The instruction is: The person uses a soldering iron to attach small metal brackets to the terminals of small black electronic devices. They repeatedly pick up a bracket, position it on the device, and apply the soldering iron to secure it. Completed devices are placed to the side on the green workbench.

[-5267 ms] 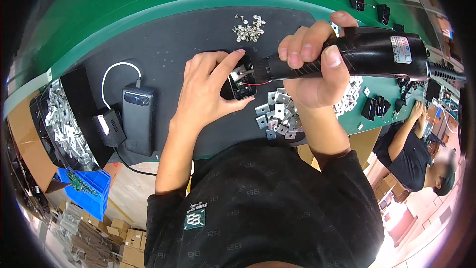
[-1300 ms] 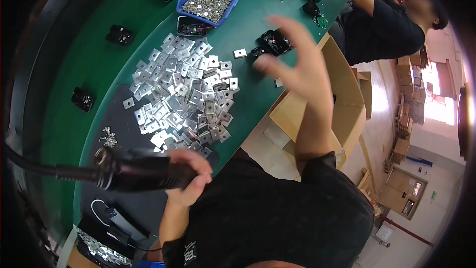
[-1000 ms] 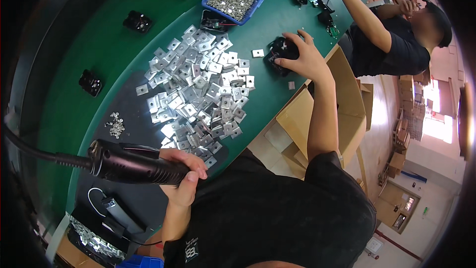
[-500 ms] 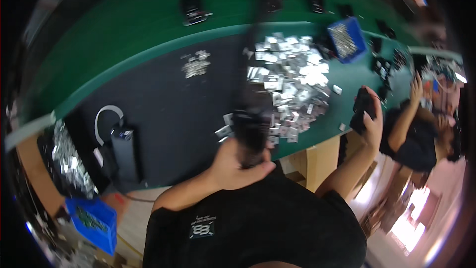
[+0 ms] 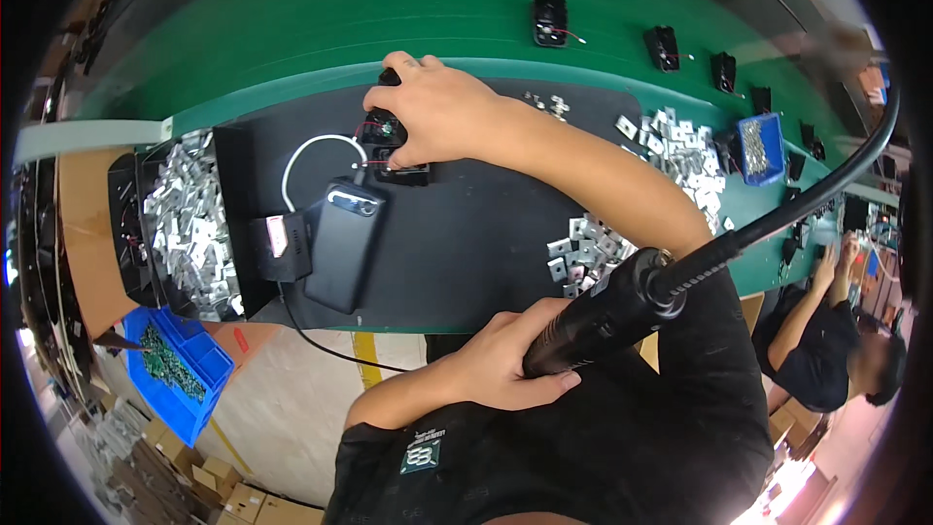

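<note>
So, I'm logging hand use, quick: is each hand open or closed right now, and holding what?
Left hand: closed, holding the black corded tool.
Right hand: closed on black casings.

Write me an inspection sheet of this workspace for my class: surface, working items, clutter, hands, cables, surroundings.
Surface: black mat on a green bench.
Working items: black corded tool; black housings with red wires.
Clutter: loose metal plates, small screws, black power bank.
Hands: left hand grips the tool; right hand is over the housings, its grip partly hidden.
Cables: thick black tool cable; white cable by the power bank.
Surroundings: co-worker at right; blue bin at lower left.
</note>
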`<state>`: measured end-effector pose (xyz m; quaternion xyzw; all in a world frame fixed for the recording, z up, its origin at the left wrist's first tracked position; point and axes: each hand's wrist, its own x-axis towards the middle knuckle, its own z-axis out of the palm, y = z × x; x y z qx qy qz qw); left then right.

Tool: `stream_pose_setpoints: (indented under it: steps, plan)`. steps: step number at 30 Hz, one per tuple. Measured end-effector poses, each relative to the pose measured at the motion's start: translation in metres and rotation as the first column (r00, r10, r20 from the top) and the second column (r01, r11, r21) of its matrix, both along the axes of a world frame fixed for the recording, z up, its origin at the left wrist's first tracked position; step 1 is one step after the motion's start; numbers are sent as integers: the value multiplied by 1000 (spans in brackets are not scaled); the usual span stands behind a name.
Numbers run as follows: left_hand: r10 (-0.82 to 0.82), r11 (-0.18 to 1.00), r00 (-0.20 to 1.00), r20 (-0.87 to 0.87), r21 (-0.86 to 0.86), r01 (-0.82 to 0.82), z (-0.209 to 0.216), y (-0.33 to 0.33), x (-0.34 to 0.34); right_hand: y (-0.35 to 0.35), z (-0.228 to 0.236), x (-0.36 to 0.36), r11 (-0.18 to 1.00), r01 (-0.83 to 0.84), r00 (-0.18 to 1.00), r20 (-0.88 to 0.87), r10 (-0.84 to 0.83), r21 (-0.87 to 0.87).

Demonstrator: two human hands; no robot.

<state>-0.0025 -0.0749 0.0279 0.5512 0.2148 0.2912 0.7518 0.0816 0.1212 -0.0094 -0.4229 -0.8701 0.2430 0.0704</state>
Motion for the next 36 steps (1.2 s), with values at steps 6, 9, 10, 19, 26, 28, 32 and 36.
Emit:
stream_pose_setpoints:
  steps: [6, 9, 10, 19, 26, 28, 32, 36]
  plan:
    - [20, 1000, 997, -69, -1, -20, -5, 4, -9, 4, -13, -32, 991, -58, 995, -78, 67, 117]
    - [-27, 999, 997, -68, -41, 24, -11, 7, -10, -1, -5, -28, 993, -92, 994, -53, 95, 71]
    - [-41, 998, 997, -67, -52, 37, -15, 7, -8, -2, -7, -24, 993, -94, 993, -65, 99, 68]
    - [-98, 987, 992, -85, -138, 86, -9, 14, 26, -53, 44, 99, 988, 143, 960, -251, -124, 61]
    - [-197, 976, 979, 52, -80, 201, -25, 14, 51, -136, 20, 310, 365, 828, 328, 159, -931, 426]
    - [-227, 967, 973, 40, -108, 230, -20, 15, 55, -146, 2, 336, 349, 863, 301, 182, -936, 365]
    - [-259, 963, 966, 13, -74, 259, -21, 13, 57, -142, -8, 338, 329, 893, 358, -41, -933, 308]
    - [-214, 968, 977, 5, -130, 213, -20, 6, 53, -132, 5, 312, 336, 873, 437, -264, -860, 353]
